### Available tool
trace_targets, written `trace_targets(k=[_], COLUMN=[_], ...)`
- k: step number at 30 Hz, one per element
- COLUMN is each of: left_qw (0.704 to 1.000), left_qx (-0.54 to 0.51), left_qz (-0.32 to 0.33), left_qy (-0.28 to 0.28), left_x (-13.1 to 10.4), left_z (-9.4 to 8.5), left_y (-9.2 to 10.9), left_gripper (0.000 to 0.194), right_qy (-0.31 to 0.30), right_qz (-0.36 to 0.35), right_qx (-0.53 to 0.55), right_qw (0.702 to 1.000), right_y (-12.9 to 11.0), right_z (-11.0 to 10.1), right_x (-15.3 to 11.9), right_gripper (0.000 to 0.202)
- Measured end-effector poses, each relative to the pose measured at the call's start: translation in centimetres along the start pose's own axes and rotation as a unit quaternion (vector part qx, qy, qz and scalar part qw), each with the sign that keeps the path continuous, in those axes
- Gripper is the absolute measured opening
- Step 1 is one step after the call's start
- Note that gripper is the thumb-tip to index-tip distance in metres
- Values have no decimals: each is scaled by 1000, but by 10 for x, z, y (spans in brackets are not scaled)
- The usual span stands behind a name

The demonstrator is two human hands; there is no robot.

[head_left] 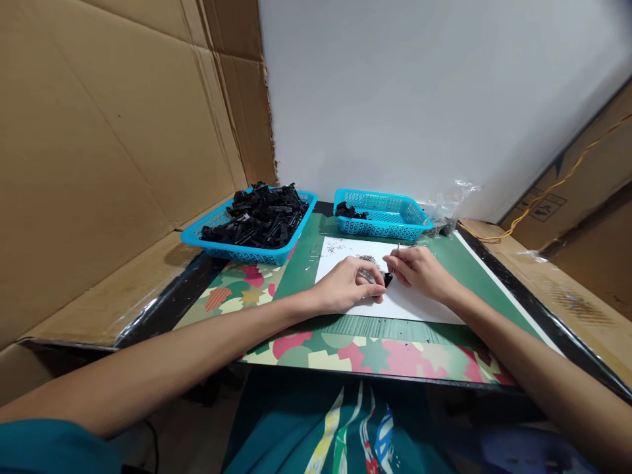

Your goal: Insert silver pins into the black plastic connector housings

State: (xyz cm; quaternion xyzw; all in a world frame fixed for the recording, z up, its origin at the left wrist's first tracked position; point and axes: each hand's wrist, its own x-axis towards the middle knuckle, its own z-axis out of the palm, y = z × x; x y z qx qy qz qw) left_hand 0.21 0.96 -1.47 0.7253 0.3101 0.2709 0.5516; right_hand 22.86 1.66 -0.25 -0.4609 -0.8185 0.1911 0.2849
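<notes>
Over a white sheet of paper, my left hand is closed on a small black plastic piece, thumb and fingers at its left side. My right hand pinches a thin, upright metal tool, perhaps tweezers, its lower end close to the black piece and partly hidden by the fingers. Just beyond my left hand lies a heap of tiny metal parts, too small to name. More of these bits are scattered at the sheet's far left corner.
A blue basket heaped with black plastic pieces stands at the left. Behind the sheet, another blue basket holds a few black pieces. A clear plastic bag sits beside it. Cardboard walls and a yellow cord border the table.
</notes>
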Motion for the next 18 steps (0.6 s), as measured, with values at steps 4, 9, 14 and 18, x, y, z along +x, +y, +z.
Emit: trace_targets(k=[4, 9, 14, 18], left_qw=[1000, 997, 974, 949], left_qx=[4, 39, 167, 261], left_qz=[8, 16, 72, 47], left_qy=[1, 63, 136, 171], left_x=[3, -3, 0, 29], left_z=[0, 2, -21, -62], left_y=[-3, 7, 33, 69], left_gripper=[14, 20, 20, 26], right_qy=[4, 149, 164, 151], right_qz=[24, 74, 65, 86], right_qx=[58, 150, 169, 239], right_qw=[998, 975, 970, 955], right_y=[2, 9, 30, 46], right_z=[1, -6, -33, -50], right_x=[1, 2, 5, 9], right_gripper=[53, 59, 62, 60])
